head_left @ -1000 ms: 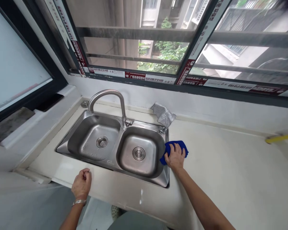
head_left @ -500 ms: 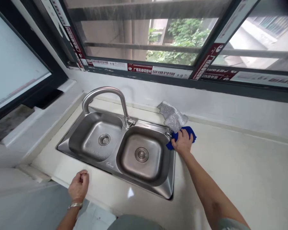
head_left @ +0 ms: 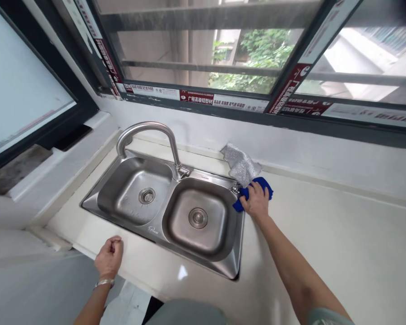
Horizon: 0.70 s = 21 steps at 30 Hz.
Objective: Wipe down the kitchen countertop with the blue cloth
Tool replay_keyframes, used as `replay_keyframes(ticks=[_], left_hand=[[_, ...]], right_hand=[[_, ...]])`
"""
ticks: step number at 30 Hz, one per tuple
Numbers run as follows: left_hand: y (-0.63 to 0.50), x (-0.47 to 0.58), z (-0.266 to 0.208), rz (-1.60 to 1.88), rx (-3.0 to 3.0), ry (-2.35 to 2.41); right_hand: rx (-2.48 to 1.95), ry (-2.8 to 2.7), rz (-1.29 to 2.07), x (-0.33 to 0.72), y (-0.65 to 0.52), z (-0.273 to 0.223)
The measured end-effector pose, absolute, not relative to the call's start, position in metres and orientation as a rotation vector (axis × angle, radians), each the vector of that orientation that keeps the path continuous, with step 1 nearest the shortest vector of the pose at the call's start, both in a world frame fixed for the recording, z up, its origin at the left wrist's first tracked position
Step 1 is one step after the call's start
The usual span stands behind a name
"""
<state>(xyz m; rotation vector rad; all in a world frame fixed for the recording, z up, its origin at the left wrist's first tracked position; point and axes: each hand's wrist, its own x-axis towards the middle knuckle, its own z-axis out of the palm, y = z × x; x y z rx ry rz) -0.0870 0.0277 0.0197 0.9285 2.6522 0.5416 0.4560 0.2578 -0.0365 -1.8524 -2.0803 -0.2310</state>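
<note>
My right hand [head_left: 256, 201] presses a blue cloth [head_left: 263, 185] onto the counter at the back right corner of the steel double sink [head_left: 165, 239]. A crumpled silver scouring cloth [head_left: 240, 164] lies just behind it against the wall, touching the blue cloth. My left hand [head_left: 108, 257] rests on the front edge of the pale counter [head_left: 325, 243] with its fingers curled and nothing in them; a bracelet sits on that wrist. The curved faucet [head_left: 149, 133] stands behind the divider between the two basins.
A window frame with barred glass [head_left: 223, 58] runs along the back wall above the counter. A frosted pane and dark ledge [head_left: 27, 135] stand at the left. The counter stretches far to the right of the sink.
My right hand slid the blue cloth from the sink's right rim back toward the rear corner next to the silver cloth. The left hand stayed at the counter's front edge.
</note>
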Motion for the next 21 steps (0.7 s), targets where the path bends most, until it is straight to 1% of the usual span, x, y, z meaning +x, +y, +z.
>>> replay_keyframes(ticks=[6, 13, 21], left_hand=[[0.024, -0.088, 0.017, 0.637, 0.97, 2.61], [0.02, -0.09, 0.018, 0.623, 1.029, 2.544], [0.02, -0.092, 0.017, 0.626, 1.133, 2.503]], right_hand=[[-1.863, -2.151, -0.292, 0.444, 0.22, -0.032], [-1.819, -2.249, -0.269, 0.428, 0.158, -0.026], [-1.837, -2.069, -0.187, 0.42, 0.075, -0.033]])
